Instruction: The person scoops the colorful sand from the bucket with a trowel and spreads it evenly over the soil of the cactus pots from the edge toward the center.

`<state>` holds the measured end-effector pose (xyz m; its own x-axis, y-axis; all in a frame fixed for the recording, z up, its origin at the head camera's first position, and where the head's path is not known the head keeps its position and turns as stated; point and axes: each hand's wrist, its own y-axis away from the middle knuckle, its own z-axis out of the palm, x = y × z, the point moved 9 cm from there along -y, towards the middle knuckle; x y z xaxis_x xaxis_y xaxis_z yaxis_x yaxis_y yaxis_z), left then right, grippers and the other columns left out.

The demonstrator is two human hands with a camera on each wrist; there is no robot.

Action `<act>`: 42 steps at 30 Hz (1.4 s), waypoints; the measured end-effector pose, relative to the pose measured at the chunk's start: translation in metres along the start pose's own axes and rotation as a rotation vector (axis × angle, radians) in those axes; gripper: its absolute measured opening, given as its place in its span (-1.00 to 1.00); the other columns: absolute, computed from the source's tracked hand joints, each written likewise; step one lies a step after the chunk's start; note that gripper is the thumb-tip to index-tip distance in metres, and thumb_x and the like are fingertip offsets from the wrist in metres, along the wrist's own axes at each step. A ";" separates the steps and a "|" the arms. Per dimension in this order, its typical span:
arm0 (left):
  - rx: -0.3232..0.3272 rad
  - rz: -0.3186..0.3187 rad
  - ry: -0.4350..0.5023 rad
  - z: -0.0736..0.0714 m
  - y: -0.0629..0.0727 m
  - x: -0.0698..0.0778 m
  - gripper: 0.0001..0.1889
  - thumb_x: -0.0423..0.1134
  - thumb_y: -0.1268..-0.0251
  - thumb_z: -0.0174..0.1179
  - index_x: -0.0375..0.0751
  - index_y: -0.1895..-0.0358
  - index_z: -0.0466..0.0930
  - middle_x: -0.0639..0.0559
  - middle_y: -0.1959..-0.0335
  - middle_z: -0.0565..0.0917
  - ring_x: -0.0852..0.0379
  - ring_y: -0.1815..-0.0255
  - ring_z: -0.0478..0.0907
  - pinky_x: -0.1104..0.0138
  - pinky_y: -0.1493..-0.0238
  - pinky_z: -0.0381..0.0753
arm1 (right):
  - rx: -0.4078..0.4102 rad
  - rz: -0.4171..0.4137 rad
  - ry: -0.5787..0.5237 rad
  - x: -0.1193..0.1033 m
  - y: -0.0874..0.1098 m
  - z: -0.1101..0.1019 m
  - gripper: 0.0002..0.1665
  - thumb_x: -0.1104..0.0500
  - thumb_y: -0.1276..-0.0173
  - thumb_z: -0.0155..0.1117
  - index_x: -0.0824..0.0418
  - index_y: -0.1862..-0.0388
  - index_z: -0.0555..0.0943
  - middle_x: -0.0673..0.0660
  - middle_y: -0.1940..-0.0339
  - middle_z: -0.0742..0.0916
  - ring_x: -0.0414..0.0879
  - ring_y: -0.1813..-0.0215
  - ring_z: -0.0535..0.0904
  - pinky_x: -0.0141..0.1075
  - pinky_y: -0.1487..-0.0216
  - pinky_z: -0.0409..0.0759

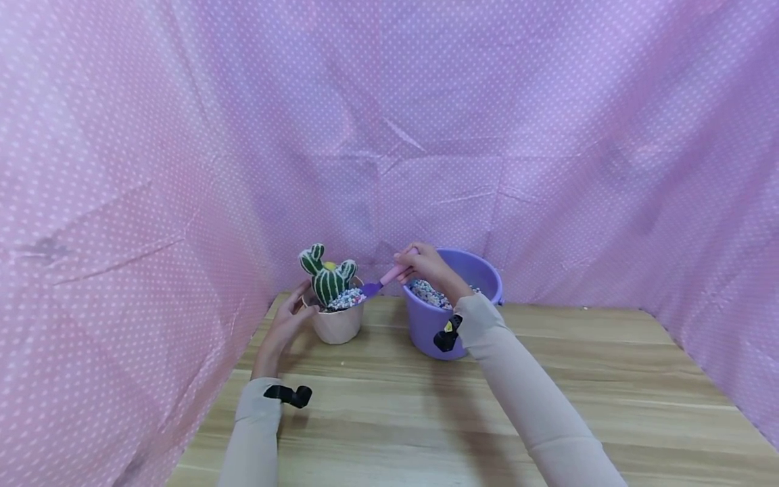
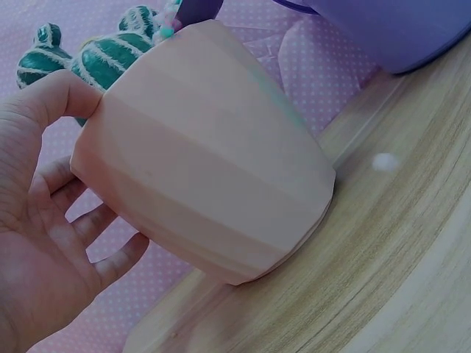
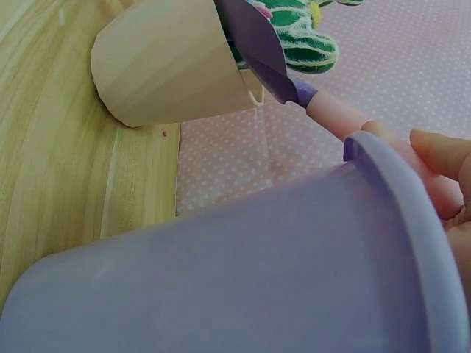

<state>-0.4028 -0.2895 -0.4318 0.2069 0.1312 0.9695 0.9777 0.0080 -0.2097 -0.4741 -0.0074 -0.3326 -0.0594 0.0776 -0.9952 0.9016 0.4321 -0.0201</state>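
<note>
I judge the step in hand to be the pouring: filling in around the cactus (image 1: 329, 287) with a scoop of beads (image 1: 347, 299). My right fingers (image 3: 441, 153) are closed on the pink handle of the shovel (image 1: 394, 273), its purple blade reaching out ahead of them over the rim of the pot (image 1: 337, 327). My left fingers (image 2: 121, 259) are bent around the pot's near side, thumb at the rim, and the pot stands on the counter (image 1: 371, 412) just inside their curve. Just below the right fingers is the bucket (image 1: 426, 331), with more beads inside. I can't tell how many beads sit on the blade and how many in the pot. The next move, as I read it, calls for rolling the right fingers to tip the blade, the left ones bracing the pot, without spilling.
</note>
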 end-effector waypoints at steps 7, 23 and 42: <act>-0.014 -0.013 0.006 0.000 0.000 -0.002 -0.25 -0.45 -0.44 0.05 -0.20 -0.65 0.00 -0.04 -0.71 -0.08 -0.14 -0.68 -0.06 0.15 -0.66 0.06 | -0.002 0.013 0.026 0.000 0.001 0.001 -0.91 0.29 -0.53 0.14 0.30 0.11 0.45 0.24 0.38 0.82 -0.06 0.42 0.70 0.11 -0.05 0.73; -0.035 -0.014 0.042 0.001 -0.001 -0.001 -0.24 -0.47 -0.44 0.04 -0.20 -0.65 -0.02 -0.04 -0.72 -0.10 -0.16 -0.69 -0.12 -0.02 -0.69 -0.08 | -0.004 0.020 0.002 0.004 -0.001 -0.003 -0.84 0.29 -0.53 0.12 0.37 0.03 0.47 0.10 0.47 0.78 -0.11 0.44 0.70 -0.20 0.19 0.77; -0.042 0.014 0.105 0.000 0.000 -0.002 -0.26 -0.49 -0.46 0.02 -0.26 -0.64 -0.04 -0.10 -0.71 -0.08 -0.20 -0.68 -0.07 0.66 -0.33 0.37 | -0.028 0.038 -0.004 -0.001 0.001 0.001 -0.66 0.30 -0.53 0.10 0.56 -0.12 0.41 0.11 0.50 0.79 -0.11 0.47 0.70 -0.27 0.28 0.76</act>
<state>-0.4029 -0.2896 -0.4342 0.2212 0.0266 0.9749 0.9748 -0.0347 -0.2202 -0.4724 -0.0083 -0.3317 -0.0238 0.0907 -0.9956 0.8907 0.4542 0.0200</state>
